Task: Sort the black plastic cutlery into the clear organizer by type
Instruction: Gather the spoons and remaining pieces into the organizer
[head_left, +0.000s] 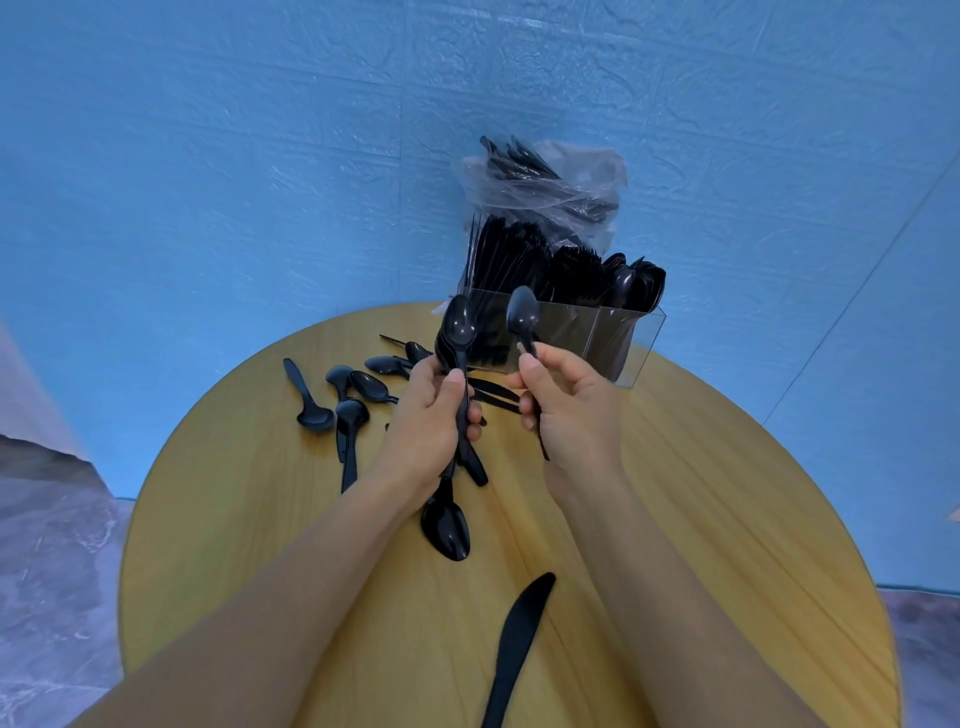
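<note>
Now both hands (426, 410) (571, 410) hold black spoons (522, 312).

a clear organizer (631, 340) stands at the far edge, packed with black cutlery standing up: forks (574, 278) in the middle, spoons (641, 283) at the right end. a stack of black spoons (457, 332) is held upright, bowls on top. just beside it one small black spoon (522, 314) is held up too. more loose spoons (358, 389) lie scattered flat on the left. one big spoon (445, 522) lies bowl toward the near side. a black knife (514, 649) lies alone, nearest of all.
</note>
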